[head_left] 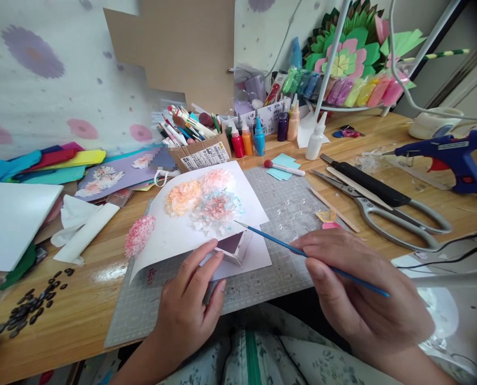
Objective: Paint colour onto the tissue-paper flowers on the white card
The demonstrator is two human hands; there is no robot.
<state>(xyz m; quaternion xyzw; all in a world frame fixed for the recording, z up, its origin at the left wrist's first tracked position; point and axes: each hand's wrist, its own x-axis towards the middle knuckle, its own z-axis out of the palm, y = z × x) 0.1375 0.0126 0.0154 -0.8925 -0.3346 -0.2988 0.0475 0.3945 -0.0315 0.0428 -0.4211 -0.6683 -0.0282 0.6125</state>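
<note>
My right hand (362, 289) pinches a thin blue paintbrush (276, 244), its tip pointing left to the edge of a fluffy blue, pink and white paper flower (218, 208). An orange flower (183, 197) and a pale pink one (217, 178) lie beside it on a curled white sheet (158, 235). My left hand (194, 299) has its fingers apart, fingertips resting at the sheet's near edge and by a small white-rimmed box (238, 251) with a dark inner surface. At the sheet's left edge is a bright pink flower (139, 236).
A grey cutting mat (126, 310) lies beneath. Scissors (377, 214), a craft knife (367, 182) and a blue glue gun (459, 155) are at right. Paint bottles (246, 138) and a brush box (206, 152) stand behind; black seeds (28, 310) are scattered left.
</note>
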